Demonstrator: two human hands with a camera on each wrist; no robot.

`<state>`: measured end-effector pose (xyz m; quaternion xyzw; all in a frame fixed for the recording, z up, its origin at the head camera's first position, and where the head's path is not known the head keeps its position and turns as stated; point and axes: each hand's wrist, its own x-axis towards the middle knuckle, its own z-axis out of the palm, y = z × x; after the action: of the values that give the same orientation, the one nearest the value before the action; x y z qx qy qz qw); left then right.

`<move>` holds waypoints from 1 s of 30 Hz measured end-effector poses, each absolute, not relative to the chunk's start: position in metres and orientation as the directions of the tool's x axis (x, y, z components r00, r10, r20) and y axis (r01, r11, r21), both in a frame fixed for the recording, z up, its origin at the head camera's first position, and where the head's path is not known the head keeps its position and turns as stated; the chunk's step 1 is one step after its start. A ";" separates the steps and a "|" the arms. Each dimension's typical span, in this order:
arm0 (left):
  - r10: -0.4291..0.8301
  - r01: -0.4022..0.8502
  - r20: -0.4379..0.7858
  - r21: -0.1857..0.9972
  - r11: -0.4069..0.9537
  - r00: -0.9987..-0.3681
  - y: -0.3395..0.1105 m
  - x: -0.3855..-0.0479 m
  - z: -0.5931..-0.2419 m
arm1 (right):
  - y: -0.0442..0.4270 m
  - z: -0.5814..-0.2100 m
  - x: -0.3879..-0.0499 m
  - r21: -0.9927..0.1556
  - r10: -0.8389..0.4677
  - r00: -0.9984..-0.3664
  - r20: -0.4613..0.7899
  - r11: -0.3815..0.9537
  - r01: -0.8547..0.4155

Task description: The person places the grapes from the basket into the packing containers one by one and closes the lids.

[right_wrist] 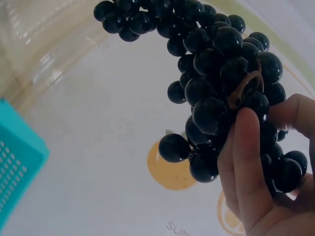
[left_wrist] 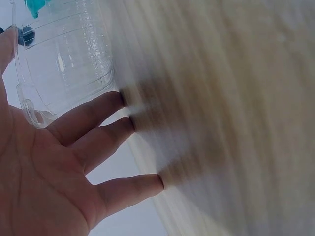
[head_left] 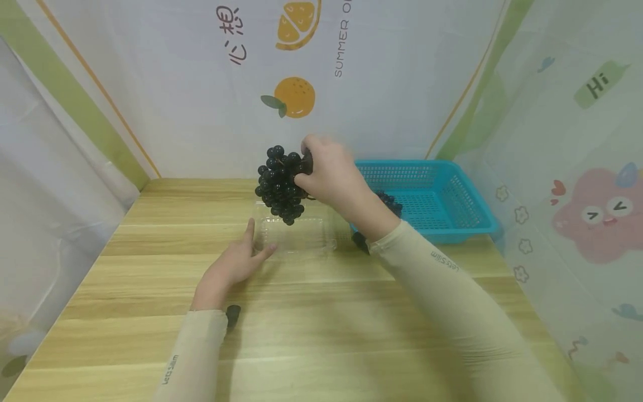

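A bunch of dark grapes hangs in the air above a clear plastic box. My right hand grips the bunch at its upper right side, and in the right wrist view the fingertips press into the grapes near a brown stem. At the box's left side, my left hand is spread, with thumb and forefinger beside the wall. In the left wrist view its other fingers are extended with their tips on the table, close to the box.
A blue perforated basket stands at the right of the wooden table, with more dark grapes inside, partly hidden by the right arm. A printed white curtain hangs behind the table, and another printed sheet hangs at the right.
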<state>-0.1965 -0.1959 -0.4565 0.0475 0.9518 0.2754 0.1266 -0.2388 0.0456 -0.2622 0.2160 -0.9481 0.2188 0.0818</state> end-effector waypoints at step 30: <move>0.156 0.025 -0.202 0.534 0.845 -0.967 -0.194 -0.197 -0.456 | 0.016 -0.307 -0.234 -0.534 -0.248 -0.905 0.344 0.741 -0.406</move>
<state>-0.1969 -0.1939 -0.4559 0.0474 0.9530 0.2742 0.1196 -0.2342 0.0159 -0.3067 0.1771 -0.9245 0.3131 0.1262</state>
